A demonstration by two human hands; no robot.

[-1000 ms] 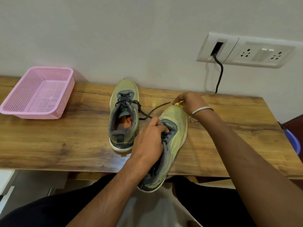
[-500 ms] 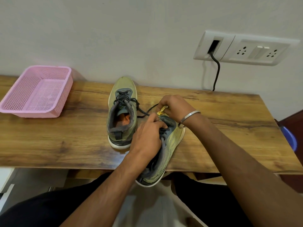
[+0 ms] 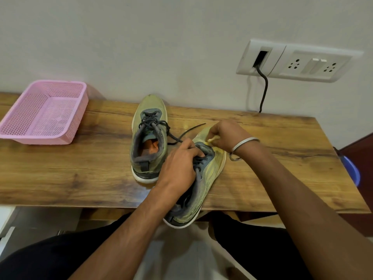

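- The near shoe (image 3: pixel 210 174) lies under both hands, in the middle of the wooden table (image 3: pixel 80 174).
- The left hand (image 3: pixel 179 164) grips it over the laces and tongue, fingers curled in.
- The right hand (image 3: pixel 228 136) is bunched over the toe, pinching a small yellow scrap (image 3: pixel 212 140) against the upper. I cannot tell what the scrap is.
- The shoe's heel hangs past the table's near edge, above the person's lap.
- A second shoe (image 3: pixel 149 138) stands just beside it on the left, and its loose lace (image 3: pixel 189 130) trails toward the hands.
- There is bare wood to the right, up to the table's end. To the left there is more, between the second shoe and a pink basket (image 3: pixel 40 139).
- The held shoe's long axis runs from the near edge toward the wall, with the toe pointing away and slightly right.
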